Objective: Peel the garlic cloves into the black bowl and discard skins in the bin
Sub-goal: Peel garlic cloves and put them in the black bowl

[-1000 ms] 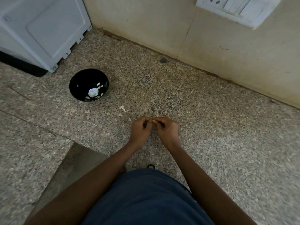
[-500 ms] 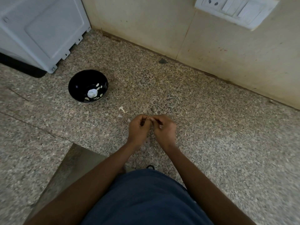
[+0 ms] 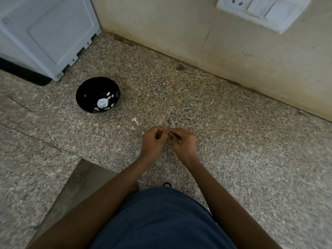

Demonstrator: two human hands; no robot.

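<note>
A black bowl (image 3: 89,94) stands on the speckled granite counter at the left, with a white garlic bulb (image 3: 102,102) and several pale cloves inside. My left hand (image 3: 152,142) and my right hand (image 3: 183,144) meet fingertip to fingertip above the counter's middle. Both pinch a small garlic clove (image 3: 168,131) between them; most of it is hidden by the fingers. Bits of garlic skin (image 3: 135,120) lie on the counter just left of my hands. No bin is in view.
A white appliance (image 3: 45,33) on a dark base stands at the back left, close behind the bowl. A tiled wall with a switch plate (image 3: 260,9) runs along the back. The counter's front edge drops off at the lower left.
Both hands stay joined on the clove and have shifted only slightly. The bowl and skins have not moved.
</note>
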